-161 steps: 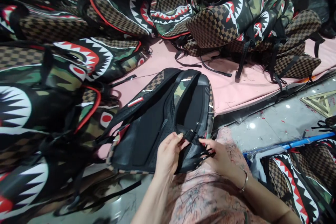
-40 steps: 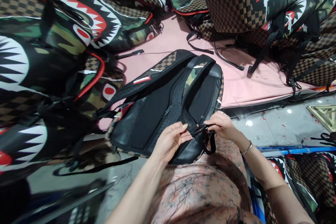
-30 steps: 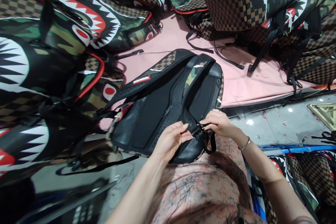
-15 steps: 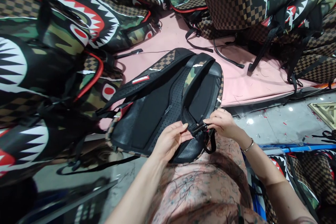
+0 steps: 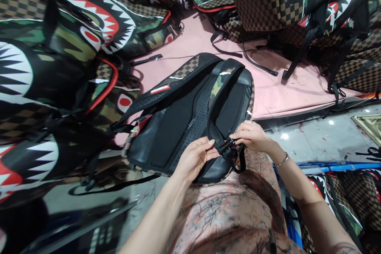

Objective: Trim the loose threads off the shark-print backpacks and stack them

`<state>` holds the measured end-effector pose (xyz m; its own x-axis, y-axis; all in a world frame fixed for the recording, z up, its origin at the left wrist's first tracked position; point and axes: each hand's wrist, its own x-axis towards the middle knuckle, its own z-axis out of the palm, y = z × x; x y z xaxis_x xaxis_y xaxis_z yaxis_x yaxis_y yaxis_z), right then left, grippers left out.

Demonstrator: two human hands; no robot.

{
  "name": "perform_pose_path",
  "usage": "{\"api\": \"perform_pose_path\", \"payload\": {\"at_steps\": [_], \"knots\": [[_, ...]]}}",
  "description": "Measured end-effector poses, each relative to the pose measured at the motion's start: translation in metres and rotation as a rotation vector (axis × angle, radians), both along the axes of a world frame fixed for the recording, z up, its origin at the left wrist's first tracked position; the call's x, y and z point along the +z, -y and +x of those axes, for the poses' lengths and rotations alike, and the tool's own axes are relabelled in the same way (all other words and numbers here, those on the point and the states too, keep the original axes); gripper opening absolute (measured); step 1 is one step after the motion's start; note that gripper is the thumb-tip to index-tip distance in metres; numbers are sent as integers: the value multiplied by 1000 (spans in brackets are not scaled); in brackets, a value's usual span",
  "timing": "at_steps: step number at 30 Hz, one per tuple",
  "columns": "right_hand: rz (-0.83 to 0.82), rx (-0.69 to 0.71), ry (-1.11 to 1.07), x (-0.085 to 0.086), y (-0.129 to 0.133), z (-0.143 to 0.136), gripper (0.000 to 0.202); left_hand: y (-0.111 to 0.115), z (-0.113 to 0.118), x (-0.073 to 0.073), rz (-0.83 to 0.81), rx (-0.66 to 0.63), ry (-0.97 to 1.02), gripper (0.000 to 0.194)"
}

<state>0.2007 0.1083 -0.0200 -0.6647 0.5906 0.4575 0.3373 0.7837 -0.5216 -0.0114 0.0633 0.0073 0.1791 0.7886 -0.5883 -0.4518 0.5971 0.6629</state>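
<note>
A backpack [image 5: 175,127] lies back side up on the pink table, its black padded panel and two shoulder straps facing me. One shoulder strap [image 5: 218,87] has a camouflage patch and curves down to a black buckle [image 5: 228,145] near the bag's lower right end. My left hand [image 5: 198,156] pinches the strap end at the buckle's left side. On the other side, my right hand [image 5: 250,137] grips the buckle's right end between thumb and fingers. A loop of black webbing [image 5: 241,162] hangs just below my right hand.
The pink table [image 5: 274,95] is ringed by shark-mouth backpacks on the left [image 5: 74,59] and checkered ones at the back [image 5: 264,2]. Loose straps trail across its surface. More bags [image 5: 342,202] stand low at the right, beside blue bars.
Both hands keep their hold at the buckle and have hardly moved. The whole view has shifted very slightly.
</note>
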Motion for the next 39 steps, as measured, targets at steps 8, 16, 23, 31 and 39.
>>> {"api": "perform_pose_path", "payload": {"at_steps": [8, 16, 23, 31, 39], "knots": [[-334, 108, -245, -5, 4, -22, 19, 0, -1, 1, 4, 3, -45, 25], [-808, -288, -794, -11, 25, -34, 26, 2, -2, -3, 6, -20, -19, 25], [-289, -194, -257, -8, 31, -1, 16, 1, -1, -1, 12, -25, -11, 25], [-166, -179, -159, -9, 34, -10, 22, 2, -2, 0, 9, -11, -16, 25], [-238, -278, -167, -8, 38, -11, 16, 2, -1, 2, -17, 22, -33, 24]]}}
